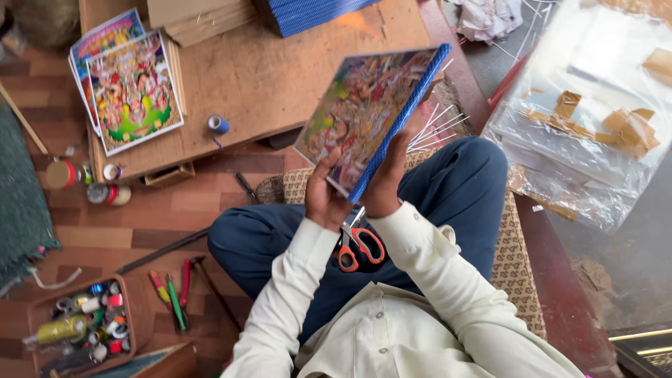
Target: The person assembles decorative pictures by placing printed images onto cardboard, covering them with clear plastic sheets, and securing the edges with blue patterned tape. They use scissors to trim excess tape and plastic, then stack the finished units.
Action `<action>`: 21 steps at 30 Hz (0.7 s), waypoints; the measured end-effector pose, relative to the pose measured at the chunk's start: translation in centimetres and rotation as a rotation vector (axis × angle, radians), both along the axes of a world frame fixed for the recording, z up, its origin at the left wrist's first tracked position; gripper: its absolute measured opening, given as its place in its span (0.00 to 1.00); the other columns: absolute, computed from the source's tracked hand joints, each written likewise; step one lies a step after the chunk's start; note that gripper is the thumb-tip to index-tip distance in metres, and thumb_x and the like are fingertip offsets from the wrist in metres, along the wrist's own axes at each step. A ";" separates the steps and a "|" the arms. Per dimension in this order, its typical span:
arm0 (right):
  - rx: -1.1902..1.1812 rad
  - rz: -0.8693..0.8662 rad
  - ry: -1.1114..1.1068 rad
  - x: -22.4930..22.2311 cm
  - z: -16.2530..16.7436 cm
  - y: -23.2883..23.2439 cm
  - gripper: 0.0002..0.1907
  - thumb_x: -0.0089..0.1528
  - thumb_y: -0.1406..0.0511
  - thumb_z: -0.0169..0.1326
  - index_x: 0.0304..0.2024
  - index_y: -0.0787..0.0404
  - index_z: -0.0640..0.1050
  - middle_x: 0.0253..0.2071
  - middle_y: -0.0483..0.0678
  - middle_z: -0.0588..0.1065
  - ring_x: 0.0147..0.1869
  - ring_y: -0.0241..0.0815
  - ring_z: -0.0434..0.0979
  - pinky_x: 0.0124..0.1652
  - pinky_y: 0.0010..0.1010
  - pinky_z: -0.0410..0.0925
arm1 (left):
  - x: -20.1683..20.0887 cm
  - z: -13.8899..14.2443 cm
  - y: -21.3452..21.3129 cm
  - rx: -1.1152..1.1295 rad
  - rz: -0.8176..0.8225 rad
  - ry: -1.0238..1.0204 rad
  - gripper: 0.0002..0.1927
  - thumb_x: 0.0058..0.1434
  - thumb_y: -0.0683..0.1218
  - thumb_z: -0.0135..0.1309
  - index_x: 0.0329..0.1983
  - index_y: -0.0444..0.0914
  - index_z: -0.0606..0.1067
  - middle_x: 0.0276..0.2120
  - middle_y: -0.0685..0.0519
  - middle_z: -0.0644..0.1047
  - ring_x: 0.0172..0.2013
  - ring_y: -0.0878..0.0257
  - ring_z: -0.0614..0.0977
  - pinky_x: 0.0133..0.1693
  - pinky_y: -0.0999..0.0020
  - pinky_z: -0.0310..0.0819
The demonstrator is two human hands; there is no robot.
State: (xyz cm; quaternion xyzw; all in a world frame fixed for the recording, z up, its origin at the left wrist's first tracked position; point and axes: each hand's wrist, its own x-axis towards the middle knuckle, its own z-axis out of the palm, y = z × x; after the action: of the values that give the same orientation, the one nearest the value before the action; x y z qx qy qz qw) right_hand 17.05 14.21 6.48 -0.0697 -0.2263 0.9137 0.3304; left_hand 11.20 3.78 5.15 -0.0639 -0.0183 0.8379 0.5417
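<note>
Two hands up at mid-frame, both on one thing: a colourful printed picture board (360, 112) with a blue ribbed strip (400, 120) along its right edge. Left hand (323, 196) grips the board's lower corner, thumb lying up over the printed face. Right hand (383, 187) closes on the lower end of the blue edge, fingers wrapped behind it. Board is held tilted, top leaning toward 1 o'clock, above the lap.

Nearest the camera: cream sleeves and shirt, then crossed legs in blue trousers (462, 189). Red-handled scissors (358, 241) lie in the lap just below the hands, at 6 o'clock from the board. Person sits on a patterned mat (514, 259).

At 8 o'clock from the hands, on the wooden floor: a small tray of thread spools (87, 325), mixed colours, and a few pens or tools (175, 283) just beside it, red and green.

Further out, at 10 o'clock: a low wooden board table (259, 77). On it a stack of colourful prints (129, 87) at its left end and a small blue spool (218, 124) near its front edge. Tape rolls (84, 178) on the floor beneath the prints.

At 12 o'clock, far edge: a pile of blue ribbed strips (308, 14), partly cut off by the frame.

At 2 o'clock: clear plastic sheeting (595, 140) with scraps of brown tape stuck on it. Thin white sticks (434, 129) scattered between it and the held board.
</note>
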 end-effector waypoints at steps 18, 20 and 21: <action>0.858 -0.934 -0.375 -6.1 12.4 7.7 0.39 0.71 0.46 0.44 0.72 0.70 0.58 0.72 0.62 0.59 0.77 0.55 0.58 0.75 0.41 0.51 | 2.1 3.2 -1.0 0.101 -0.099 -0.121 0.12 0.76 0.46 0.51 0.47 0.30 0.76 0.32 0.50 0.79 0.24 0.66 0.71 0.22 0.75 0.60; 0.931 -0.922 -0.407 -4.2 13.4 3.7 0.38 0.71 0.49 0.47 0.71 0.69 0.56 0.77 0.60 0.50 0.84 0.57 0.49 0.81 0.44 0.44 | 1.7 4.3 -0.6 0.110 -0.094 -0.051 0.14 0.79 0.46 0.50 0.55 0.28 0.74 0.36 0.48 0.78 0.29 0.67 0.76 0.25 0.75 0.66; 1.160 -0.930 -0.303 -2.6 13.7 1.7 0.40 0.71 0.44 0.44 0.73 0.65 0.57 0.80 0.54 0.46 0.85 0.52 0.42 0.80 0.44 0.36 | 1.7 5.1 -0.4 0.056 -0.007 -0.027 0.17 0.74 0.49 0.52 0.55 0.31 0.74 0.39 0.48 0.79 0.32 0.65 0.77 0.29 0.73 0.68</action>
State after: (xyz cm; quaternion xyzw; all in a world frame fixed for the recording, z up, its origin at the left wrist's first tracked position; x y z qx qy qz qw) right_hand 14.44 15.88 20.13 -0.0978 -0.6607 0.3952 0.6306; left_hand 12.92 3.36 10.22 -0.0600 -0.0489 0.8342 0.5460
